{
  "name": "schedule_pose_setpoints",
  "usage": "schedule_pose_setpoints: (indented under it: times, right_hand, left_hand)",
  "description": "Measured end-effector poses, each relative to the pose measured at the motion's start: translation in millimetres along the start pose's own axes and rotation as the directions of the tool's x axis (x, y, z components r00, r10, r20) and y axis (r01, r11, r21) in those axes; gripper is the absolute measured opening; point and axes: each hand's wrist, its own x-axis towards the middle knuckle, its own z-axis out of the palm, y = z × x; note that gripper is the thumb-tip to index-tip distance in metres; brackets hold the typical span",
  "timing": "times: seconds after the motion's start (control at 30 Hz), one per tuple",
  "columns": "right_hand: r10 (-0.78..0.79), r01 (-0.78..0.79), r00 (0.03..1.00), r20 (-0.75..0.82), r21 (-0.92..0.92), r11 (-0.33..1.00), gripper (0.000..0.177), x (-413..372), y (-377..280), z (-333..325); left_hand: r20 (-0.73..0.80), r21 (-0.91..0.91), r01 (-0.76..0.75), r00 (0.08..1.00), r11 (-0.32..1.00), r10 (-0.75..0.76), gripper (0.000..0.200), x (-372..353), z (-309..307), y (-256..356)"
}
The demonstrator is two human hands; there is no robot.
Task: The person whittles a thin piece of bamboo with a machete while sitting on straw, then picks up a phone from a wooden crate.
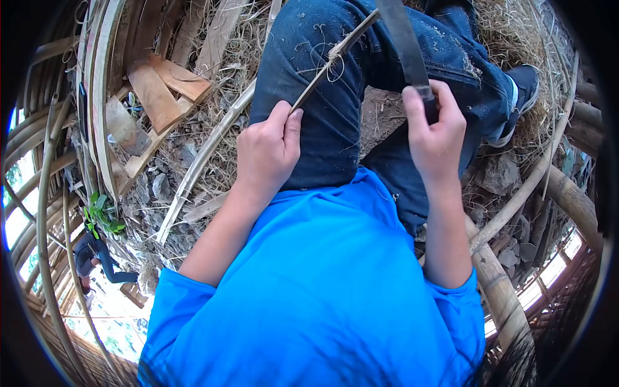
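Note:
My left hand [267,147] is closed, thumb pressed against the fingers, on one end of a thin bamboo strip [314,82]. The strip slants up and right across my jeans [309,145], with a curl of fibre at its node. My right hand [438,132] grips the dark handle of a large knife [407,51]. Its broad grey blade points up and slightly left, and its far end is cut off by the top of the view. Near the top edge, the blade is close to the strip's upper end. Shavings and dust lie on the jeans.
Split bamboo slats [205,158] and wooden offcuts [155,97] lie at my left. Dry straw and shavings [509,32] cover ground around my shoe [525,90]. Thick bamboo poles [500,293] stand close at my right. Another person [97,258] is far off at the left.

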Motion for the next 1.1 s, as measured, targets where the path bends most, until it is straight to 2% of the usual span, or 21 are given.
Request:
schedule_pose_setpoints:
  times: [0.1, 0.23, 0.3, 0.33, 0.4, 0.43, 0.5, 0.57, 0.7, 0.77, 0.93, 1.03, 1.1]
  right_hand:
    - [0.083, -0.075, 0.995, -0.049, 0.143, 0.987, 0.021, -22, 5, 6]
    - [0.033, -0.02, 0.995, -0.092, 0.135, 0.991, 0.025, -32, 9, 4]
    - [-0.087, 0.087, 0.996, -0.034, 0.016, 0.996, 0.026, -27, 9, -2]
    - [-0.089, 0.09, 0.995, -0.037, 0.014, 0.996, 0.026, -23, 7, -3]
    - [-0.252, 0.253, 0.967, 0.031, -0.062, 0.965, 0.023, -11, 3, -5]
    - [-0.257, 0.259, 0.966, 0.032, -0.06, 0.964, 0.023, -3, 1, -5]
    - [-0.396, 0.409, 0.913, 0.1, -0.213, 0.887, 0.02, 14, -3, -6]
    - [-0.393, 0.411, 0.912, 0.121, -0.237, 0.88, 0.017, 26, -11, -4]
    - [-0.306, 0.365, 0.928, 0.213, -0.352, 0.862, 0.017, 44, -16, 1]
    - [-0.161, 0.275, 0.948, 0.274, -0.455, 0.847, 0.02, 48, -16, 1]
    - [-0.114, 0.225, 0.97, 0.213, -0.627, 0.746, 0.022, 58, -8, 0]
    - [-0.098, 0.236, 0.968, 0.232, -0.699, 0.675, 0.023, 70, -4, -3]
    - [-0.097, 0.166, 0.986, 0.135, -0.761, 0.627, 0.025, 84, 1, -13]
  left_hand:
    - [0.047, 0.0, 0.049, 0.998, 0.999, -0.049, 0.025, -4, -12, 11]
    - [0.116, 0.002, 0.117, 0.986, 0.993, -0.117, 0.027, -7, -20, 17]
    - [0.089, 0.033, 0.093, 0.991, 0.995, -0.095, 0.027, -6, -22, 18]
    - [0.074, 0.065, 0.085, 0.993, 0.994, -0.09, 0.027, -6, -22, 17]
    - [0.052, 0.097, 0.08, 0.995, 0.992, -0.085, 0.027, -5, -23, 16]
    - [0.06, 0.131, 0.068, 0.995, 0.989, -0.076, 0.027, -5, -23, 17]
    - [0.065, 0.165, 0.059, 0.995, 0.985, -0.071, 0.027, -5, -24, 16]
    - [0.092, 0.098, 0.072, 0.992, 0.993, -0.081, 0.026, -5, -23, 12]
    - [0.095, 0.097, 0.103, 0.989, 0.99, -0.113, 0.024, -3, -20, 14]
    - [0.072, 0.11, 0.116, 0.99, 0.987, -0.124, 0.023, -3, -20, 18]
    - [0.087, 0.116, 0.106, 0.989, 0.988, -0.116, 0.022, 2, -15, 9]
    - [0.079, 0.107, 0.091, 0.992, 0.99, -0.099, 0.021, 3, -12, 6]
    - [0.066, 0.109, 0.093, 0.993, 0.99, -0.101, 0.021, 2, -11, 6]
